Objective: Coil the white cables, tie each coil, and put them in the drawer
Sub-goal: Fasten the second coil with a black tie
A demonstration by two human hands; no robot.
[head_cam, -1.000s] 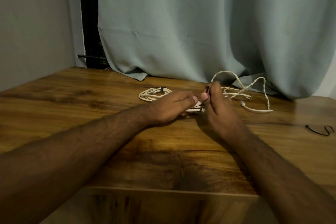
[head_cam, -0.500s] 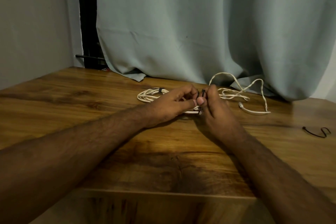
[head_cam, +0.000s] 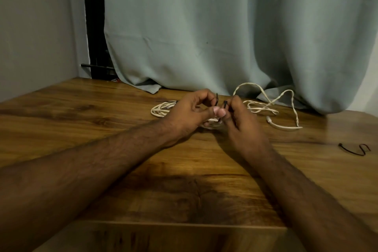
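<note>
My left hand (head_cam: 189,109) and my right hand (head_cam: 238,117) meet over a white cable coil (head_cam: 210,124) lying on the wooden table (head_cam: 102,129). Each hand pinches one end of a black tie (head_cam: 216,100) that sticks up between the fingers. The coil under the hands is mostly hidden. Behind my left hand lies another white coil (head_cam: 160,109). A loose, uncoiled white cable (head_cam: 272,106) sprawls to the right of my right hand.
A spare black tie (head_cam: 354,149) lies on the table at the far right. A grey curtain (head_cam: 225,26) hangs along the back edge, and a wall (head_cam: 36,26) stands at the left. The table's front edge (head_cam: 163,224) runs below my forearms.
My left hand has lifted and curled, and now pinches one end of the black tie. Both tie ends now stand up between the two hands.
</note>
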